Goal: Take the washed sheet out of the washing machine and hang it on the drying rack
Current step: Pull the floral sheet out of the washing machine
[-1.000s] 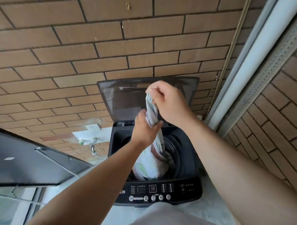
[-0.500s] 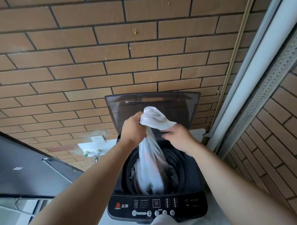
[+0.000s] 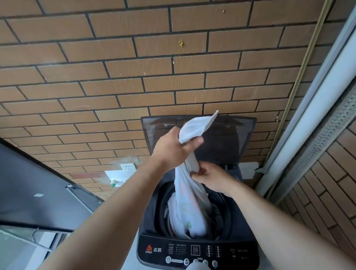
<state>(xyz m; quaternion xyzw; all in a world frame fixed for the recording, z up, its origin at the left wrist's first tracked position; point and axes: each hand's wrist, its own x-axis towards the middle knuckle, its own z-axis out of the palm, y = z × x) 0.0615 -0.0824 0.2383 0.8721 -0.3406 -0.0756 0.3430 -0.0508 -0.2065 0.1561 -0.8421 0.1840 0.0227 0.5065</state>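
Note:
A black top-loading washing machine (image 3: 148, 226) stands in front of me with its tinted lid (image 3: 229, 141) raised. A white sheet (image 3: 187, 205) with faint coloured prints runs twisted up out of the drum. My left hand (image 3: 171, 149) grips the sheet near its top, and a loose corner sticks up above the fist. Just below, my right hand (image 3: 211, 177) pinches the sheet over the drum opening. The sheet's lower part still lies inside the drum. No drying rack is in view.
A brown brick wall (image 3: 150, 75) rises behind the machine. An open dark window sash (image 3: 33, 190) juts in at the left. A white socket (image 3: 128, 167) and a tap sit on the wall left of the machine. White pipes (image 3: 313, 114) run up the right corner.
My left hand has risen with the sheet, drawing more cloth from the drum. My right hand let go up top and took a new hold lower on the sheet.

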